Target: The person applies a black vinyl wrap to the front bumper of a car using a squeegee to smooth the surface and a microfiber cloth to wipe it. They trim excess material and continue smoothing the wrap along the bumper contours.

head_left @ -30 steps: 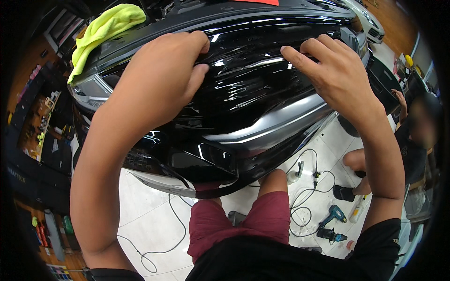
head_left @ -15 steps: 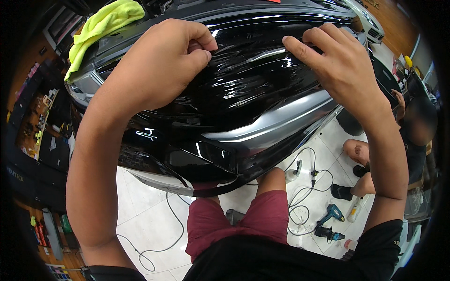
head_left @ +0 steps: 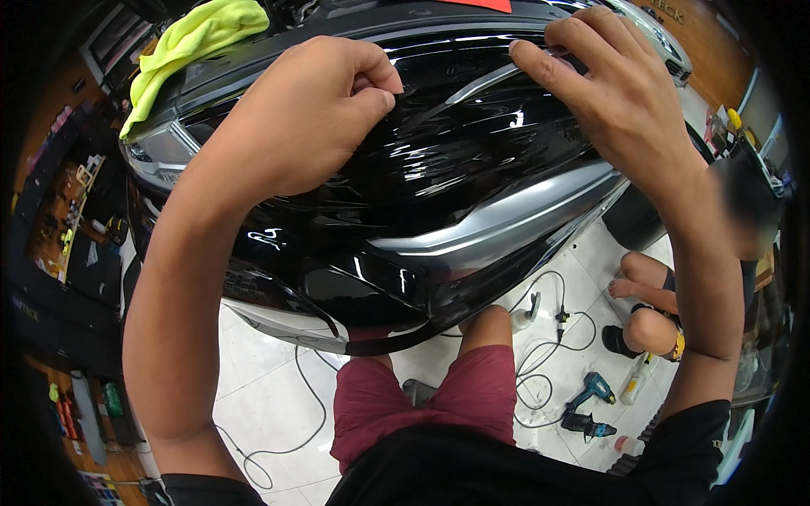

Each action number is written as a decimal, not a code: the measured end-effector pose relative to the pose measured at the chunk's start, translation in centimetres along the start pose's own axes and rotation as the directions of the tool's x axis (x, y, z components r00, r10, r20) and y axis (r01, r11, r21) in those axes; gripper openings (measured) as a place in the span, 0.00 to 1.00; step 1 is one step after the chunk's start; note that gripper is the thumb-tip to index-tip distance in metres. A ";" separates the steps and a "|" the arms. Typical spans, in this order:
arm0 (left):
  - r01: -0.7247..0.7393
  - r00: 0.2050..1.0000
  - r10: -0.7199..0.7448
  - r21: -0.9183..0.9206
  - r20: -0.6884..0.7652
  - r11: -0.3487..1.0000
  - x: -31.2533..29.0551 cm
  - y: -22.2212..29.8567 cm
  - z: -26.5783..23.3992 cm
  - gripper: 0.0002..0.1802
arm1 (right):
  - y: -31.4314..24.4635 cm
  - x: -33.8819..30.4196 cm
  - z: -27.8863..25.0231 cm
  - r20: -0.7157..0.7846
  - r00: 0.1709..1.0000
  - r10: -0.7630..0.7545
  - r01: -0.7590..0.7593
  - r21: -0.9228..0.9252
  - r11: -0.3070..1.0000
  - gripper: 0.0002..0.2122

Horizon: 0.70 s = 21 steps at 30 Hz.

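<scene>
A glossy black film [head_left: 472, 160], rippled and full of reflections, lies stretched over the front of a car. My left hand [head_left: 316, 118] is closed, thumb and forefinger pinching the film's edge near the upper middle. Farther right, my right hand [head_left: 603, 80] has its fingers bent over the film's upper edge, the thumb beneath; its exact grip is partly hidden. Between the hands a pale streak runs along the film. Below them is a silver trim strip [head_left: 506, 215] on the bumper.
A yellow-green cloth [head_left: 198, 38] drapes over the car's edge at upper left, above a headlight [head_left: 160, 156]. On the tiled floor lie cables [head_left: 316, 392], a spray bottle [head_left: 527, 312] and two blue-black power tools [head_left: 595, 388]. A co-worker's legs [head_left: 650, 320] are at right.
My right hand has risen slightly, and a pale streak has appeared across the film between my hands. My left hand keeps its pinch. The co-worker at right has shifted and lowered an arm.
</scene>
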State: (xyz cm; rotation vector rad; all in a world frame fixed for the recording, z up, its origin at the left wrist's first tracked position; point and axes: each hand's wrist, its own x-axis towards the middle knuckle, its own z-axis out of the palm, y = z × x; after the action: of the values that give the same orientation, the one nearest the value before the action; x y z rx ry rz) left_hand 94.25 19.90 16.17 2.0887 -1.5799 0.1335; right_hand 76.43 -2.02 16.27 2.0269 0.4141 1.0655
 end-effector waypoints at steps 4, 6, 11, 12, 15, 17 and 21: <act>0.019 1.000 -0.019 -0.034 0.014 0.999 0.0 0.1 -0.2 0.10 | 0.7 0.1 -0.2 0.036 0.999 -0.033 0.035 -0.060 0.998 0.17; 0.024 1.000 -0.024 -0.035 0.008 0.999 0.0 0.1 -0.2 0.10 | 0.8 0.2 0.1 0.014 0.999 -0.030 0.030 -0.044 0.999 0.17; 0.024 1.000 -0.024 -0.037 0.002 0.999 -0.1 0.1 -0.2 0.11 | 1.3 0.4 -0.2 -0.028 0.997 -0.074 0.070 -0.120 0.990 0.15; 0.029 1.000 -0.028 -0.053 0.007 0.998 -0.1 0.1 -0.2 0.11 | 0.9 0.8 -0.6 -0.054 0.997 -0.058 0.053 -0.087 0.995 0.15; 0.052 0.999 -0.051 -0.064 0.011 0.997 -0.1 0.3 -0.2 0.11 | 0.8 1.0 -1.3 -0.027 0.998 -0.059 0.056 -0.105 0.993 0.15; 0.055 0.998 -0.055 -0.058 0.007 0.997 -0.2 0.4 -0.3 0.11 | 1.0 0.7 -1.5 0.003 0.998 -0.066 0.065 -0.142 0.988 0.15; 0.031 1.000 -0.031 -0.055 -0.004 0.998 0.0 0.0 -0.2 0.11 | 0.8 0.2 -2.5 0.085 0.996 -0.019 0.032 -0.153 0.988 0.22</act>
State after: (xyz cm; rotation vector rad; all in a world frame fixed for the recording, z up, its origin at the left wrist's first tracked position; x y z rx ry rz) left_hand 94.23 20.00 16.32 2.0681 -1.5305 0.0826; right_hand 74.54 -1.19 17.86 1.9164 0.3036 0.9632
